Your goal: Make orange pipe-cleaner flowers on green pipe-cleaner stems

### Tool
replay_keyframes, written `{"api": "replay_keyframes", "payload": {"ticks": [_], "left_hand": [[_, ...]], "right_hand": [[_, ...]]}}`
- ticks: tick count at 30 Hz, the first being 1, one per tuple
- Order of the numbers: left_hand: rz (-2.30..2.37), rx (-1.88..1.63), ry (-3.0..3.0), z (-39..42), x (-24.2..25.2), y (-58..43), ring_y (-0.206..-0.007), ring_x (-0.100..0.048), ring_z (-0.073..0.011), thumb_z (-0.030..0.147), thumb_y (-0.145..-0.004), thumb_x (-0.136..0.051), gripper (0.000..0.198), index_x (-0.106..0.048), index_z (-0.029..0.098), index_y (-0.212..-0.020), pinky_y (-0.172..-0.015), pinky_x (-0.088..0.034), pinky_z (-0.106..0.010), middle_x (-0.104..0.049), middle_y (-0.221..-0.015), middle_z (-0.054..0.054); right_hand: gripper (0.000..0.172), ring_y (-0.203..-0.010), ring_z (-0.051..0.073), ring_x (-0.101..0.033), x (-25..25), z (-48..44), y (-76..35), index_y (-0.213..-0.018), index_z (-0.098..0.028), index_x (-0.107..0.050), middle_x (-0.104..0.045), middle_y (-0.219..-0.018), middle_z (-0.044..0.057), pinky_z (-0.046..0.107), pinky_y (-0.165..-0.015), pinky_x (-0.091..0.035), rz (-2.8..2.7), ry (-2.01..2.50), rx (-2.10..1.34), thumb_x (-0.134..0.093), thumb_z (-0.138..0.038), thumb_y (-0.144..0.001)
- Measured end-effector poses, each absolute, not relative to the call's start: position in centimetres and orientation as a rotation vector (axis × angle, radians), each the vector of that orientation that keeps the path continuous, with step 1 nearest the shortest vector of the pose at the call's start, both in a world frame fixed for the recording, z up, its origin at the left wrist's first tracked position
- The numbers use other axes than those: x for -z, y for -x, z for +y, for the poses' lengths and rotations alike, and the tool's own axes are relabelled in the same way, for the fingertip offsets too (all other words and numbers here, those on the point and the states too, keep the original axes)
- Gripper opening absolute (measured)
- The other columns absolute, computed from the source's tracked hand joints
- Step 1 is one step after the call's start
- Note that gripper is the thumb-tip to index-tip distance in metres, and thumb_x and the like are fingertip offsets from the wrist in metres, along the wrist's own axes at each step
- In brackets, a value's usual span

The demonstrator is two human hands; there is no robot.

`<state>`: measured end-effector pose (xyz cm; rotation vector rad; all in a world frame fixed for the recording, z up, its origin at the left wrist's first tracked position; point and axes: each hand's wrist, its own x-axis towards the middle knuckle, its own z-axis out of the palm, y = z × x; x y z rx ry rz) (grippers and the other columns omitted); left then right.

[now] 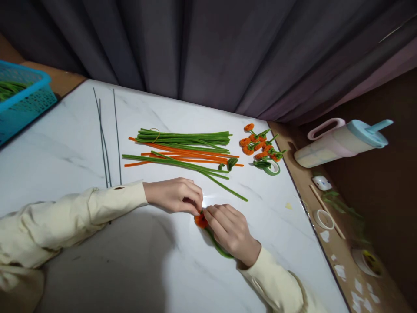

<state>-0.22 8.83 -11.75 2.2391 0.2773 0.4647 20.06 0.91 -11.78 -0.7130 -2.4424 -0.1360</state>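
Low over the table, my left hand (178,196) pinches the top of an orange pipe-cleaner flower (201,221) between thumb and fingertips. The fingers of my right hand (230,228) are closed on the same flower from the other side. From the flower, a green pipe cleaner (219,248) curves down below my right hand. The exact spot where both sets of fingertips meet is partly hidden. Beyond my hands lie a bundle of green pipe cleaners (185,138), several orange pipe cleaners (189,157) and a small green leaf piece (232,164).
Finished-looking orange flowers (260,143) cluster at the right, beside a roll of green tape (273,168). Thin dark wires (117,134) lie at the left, near a blue basket (29,102). A tumbler (339,143) and a white tape roll (324,219) rest past the table's right edge.
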Motion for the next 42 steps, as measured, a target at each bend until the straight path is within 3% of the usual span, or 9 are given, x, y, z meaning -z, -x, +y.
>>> {"api": "replay_keyframes", "payload": {"ticks": [9,13,17,24,36,42], "left_hand": [[0.302,-0.465,-2.203,8.4,11.8,0.1,-0.061,-0.049,-0.0106,0.018,-0.083,-0.057,0.009,-0.066,0.015,-0.082,-0.064,-0.042,-0.023,-0.064,-0.078,-0.006],[0.304,-0.475,-2.178,8.0,11.9,-0.1,-0.059,-0.048,-0.0095,0.016,-0.082,-0.057,0.011,-0.065,0.015,-0.075,-0.063,-0.041,-0.022,-0.063,-0.076,-0.005],[0.309,-0.473,-2.156,7.7,11.8,-0.3,-0.058,-0.047,-0.0087,0.011,-0.080,-0.054,0.017,-0.063,0.015,-0.067,-0.059,-0.040,-0.021,-0.062,-0.075,-0.005],[0.296,-0.484,-2.119,7.7,11.7,-0.3,-0.058,-0.047,-0.0085,0.009,-0.079,-0.053,0.017,-0.063,0.014,-0.066,-0.058,-0.039,-0.020,-0.062,-0.076,-0.006],[0.286,-0.498,-2.056,7.5,11.7,-0.4,-0.055,-0.045,-0.0075,0.008,-0.077,-0.053,0.016,-0.061,0.013,-0.065,-0.054,-0.039,-0.019,-0.059,-0.074,-0.006],[0.307,-0.495,-2.033,7.5,11.6,-0.4,-0.053,-0.044,-0.0064,0.010,-0.078,-0.053,0.016,-0.060,0.013,-0.063,-0.052,-0.039,-0.018,-0.059,-0.073,-0.005]], "right_hand": [[0.012,-0.066,0.018,-0.054,11.7,0.9,-20.4,-0.092,-0.007,-0.057,-0.066,-0.078,0.011,0.030,-0.055,-0.040,-2.467,0.736,0.099,-0.046,-0.005,-0.088],[0.014,-0.065,0.017,-0.054,10.6,0.6,-20.5,-0.093,-0.010,-0.057,-0.063,-0.075,0.008,0.029,-0.056,-0.041,-2.528,0.823,-0.091,-0.044,-0.009,-0.091],[0.014,-0.073,0.018,-0.055,9.3,0.2,-20.6,-0.096,-0.013,-0.058,-0.063,-0.085,0.008,0.029,-0.058,-0.044,-2.628,0.964,-0.356,-0.045,-0.016,-0.092],[0.017,-0.078,0.018,-0.057,10.0,-0.8,-20.3,-0.098,-0.013,-0.056,-0.061,-0.092,0.010,0.029,-0.061,-0.047,-2.535,1.056,-0.425,-0.040,-0.011,-0.093],[0.020,-0.072,0.018,-0.057,11.9,-2.1,-19.9,-0.102,-0.012,-0.056,-0.065,-0.089,0.011,0.030,-0.058,-0.045,-2.353,1.083,-0.147,-0.050,-0.002,-0.085],[0.015,-0.060,0.015,-0.052,12.1,-2.1,-20.1,-0.090,-0.014,-0.058,-0.064,-0.076,0.007,0.028,-0.049,-0.039,-2.374,1.047,-0.043,-0.048,-0.003,-0.086]]}}
